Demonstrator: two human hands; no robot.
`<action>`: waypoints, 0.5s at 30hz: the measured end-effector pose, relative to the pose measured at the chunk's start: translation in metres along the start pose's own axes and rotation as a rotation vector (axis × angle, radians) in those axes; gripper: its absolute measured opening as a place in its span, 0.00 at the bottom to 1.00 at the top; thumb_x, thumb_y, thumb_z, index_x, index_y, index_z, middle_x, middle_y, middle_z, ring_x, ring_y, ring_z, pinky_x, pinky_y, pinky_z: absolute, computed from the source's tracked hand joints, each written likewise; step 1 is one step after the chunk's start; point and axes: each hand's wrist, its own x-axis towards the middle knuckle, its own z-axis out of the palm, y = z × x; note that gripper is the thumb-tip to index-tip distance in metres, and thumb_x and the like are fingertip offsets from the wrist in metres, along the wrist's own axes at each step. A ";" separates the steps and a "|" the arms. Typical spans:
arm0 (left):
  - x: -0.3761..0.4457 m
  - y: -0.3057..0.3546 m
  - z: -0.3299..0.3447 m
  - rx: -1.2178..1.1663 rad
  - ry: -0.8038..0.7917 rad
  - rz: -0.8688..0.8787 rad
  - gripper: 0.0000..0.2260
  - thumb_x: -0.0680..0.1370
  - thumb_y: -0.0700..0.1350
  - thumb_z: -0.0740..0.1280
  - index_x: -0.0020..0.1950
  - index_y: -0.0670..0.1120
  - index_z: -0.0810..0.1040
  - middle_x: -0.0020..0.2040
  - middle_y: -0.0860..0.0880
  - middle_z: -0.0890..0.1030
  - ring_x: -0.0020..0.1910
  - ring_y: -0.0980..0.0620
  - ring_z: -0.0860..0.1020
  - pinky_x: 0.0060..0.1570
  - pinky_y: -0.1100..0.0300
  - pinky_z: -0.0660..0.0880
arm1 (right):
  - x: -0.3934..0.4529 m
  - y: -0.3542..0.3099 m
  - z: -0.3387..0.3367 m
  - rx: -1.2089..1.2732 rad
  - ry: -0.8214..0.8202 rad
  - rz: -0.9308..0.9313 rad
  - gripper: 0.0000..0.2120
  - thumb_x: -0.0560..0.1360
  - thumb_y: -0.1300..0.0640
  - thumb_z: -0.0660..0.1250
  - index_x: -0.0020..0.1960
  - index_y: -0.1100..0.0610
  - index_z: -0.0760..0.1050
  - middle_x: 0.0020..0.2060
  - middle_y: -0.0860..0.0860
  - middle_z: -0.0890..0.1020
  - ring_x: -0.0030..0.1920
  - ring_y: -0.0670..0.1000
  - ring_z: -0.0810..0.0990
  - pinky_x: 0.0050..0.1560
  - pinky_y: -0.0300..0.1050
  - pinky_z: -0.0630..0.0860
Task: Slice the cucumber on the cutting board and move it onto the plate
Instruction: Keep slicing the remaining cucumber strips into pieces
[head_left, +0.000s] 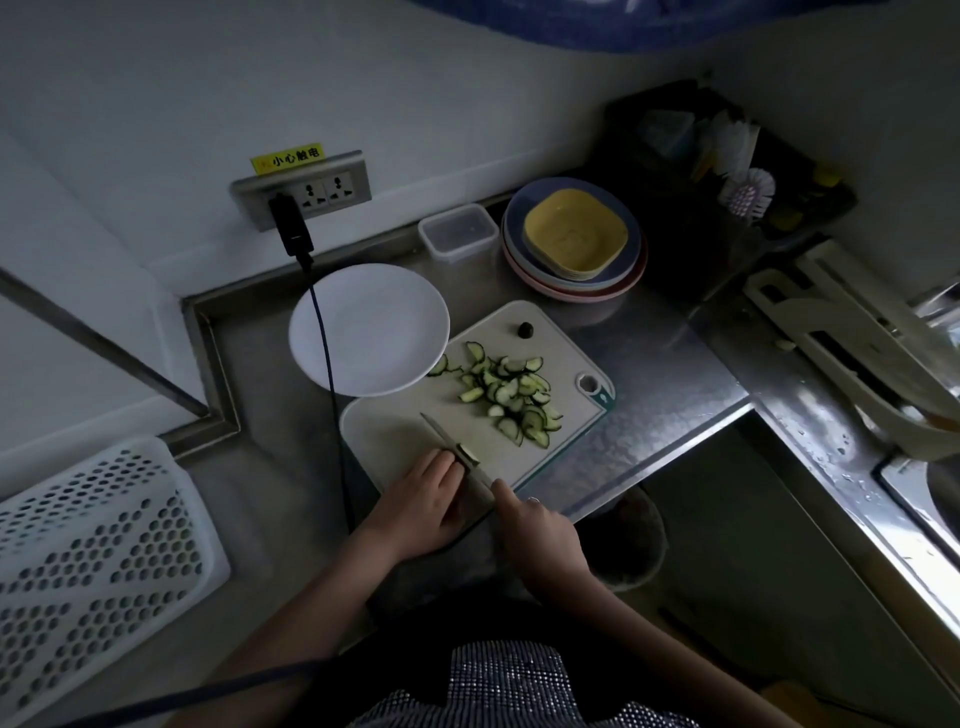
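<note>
1. Pale grey plastic, the cutting board (405, 431) lies on the steel counter (649, 374), its far left corner tucked just under the rim of the white plate (369, 327).
2. One short cucumber stub (469, 453) is left at the near edge of the board. The left hand (426, 501) pins it down with curled fingertips, and the right hand (535, 525) grasps the knife (457, 449) by its handle, forefinger stretched along the top; the blade sits on the stub.
3. The cut slices (511, 392) lie in one loose overlapping heap on the right half of the board; they are too many and too overlapped to count. One dark end piece (525, 329) sits apart at the far edge.
4. Handling, as I judge it: the stub is firm but wet-skinned and small, likely to roll or slip, so fingertips should stay tucked back from the blade. The slices look thin, limp and light; scooping them together on the flat of the blade or in a cupped hand should suit better than pinching each.
5. The plate holds no cucumber yet.
6. Elsewhere: one stack of coloured plates (574, 241), one clear lidded box (458, 231), one white perforated basket (98, 561).
</note>
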 end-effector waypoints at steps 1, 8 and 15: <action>0.000 -0.001 0.000 -0.011 -0.017 -0.021 0.23 0.67 0.51 0.60 0.57 0.39 0.72 0.53 0.41 0.74 0.54 0.43 0.71 0.50 0.52 0.76 | -0.002 0.000 0.000 -0.006 0.006 -0.013 0.15 0.78 0.60 0.56 0.64 0.53 0.59 0.49 0.57 0.78 0.48 0.61 0.80 0.37 0.48 0.67; 0.001 0.002 -0.004 0.024 0.050 -0.022 0.20 0.69 0.49 0.60 0.50 0.37 0.81 0.49 0.41 0.81 0.55 0.45 0.71 0.47 0.55 0.77 | -0.004 0.003 0.005 0.020 0.001 0.006 0.15 0.80 0.57 0.56 0.65 0.52 0.58 0.50 0.56 0.79 0.50 0.61 0.80 0.39 0.48 0.69; 0.006 0.002 -0.008 0.018 0.021 -0.017 0.17 0.66 0.50 0.60 0.44 0.39 0.78 0.42 0.42 0.77 0.47 0.45 0.70 0.45 0.55 0.74 | -0.006 0.001 0.006 0.025 0.005 0.011 0.13 0.79 0.57 0.55 0.63 0.52 0.59 0.49 0.58 0.79 0.50 0.61 0.80 0.39 0.48 0.69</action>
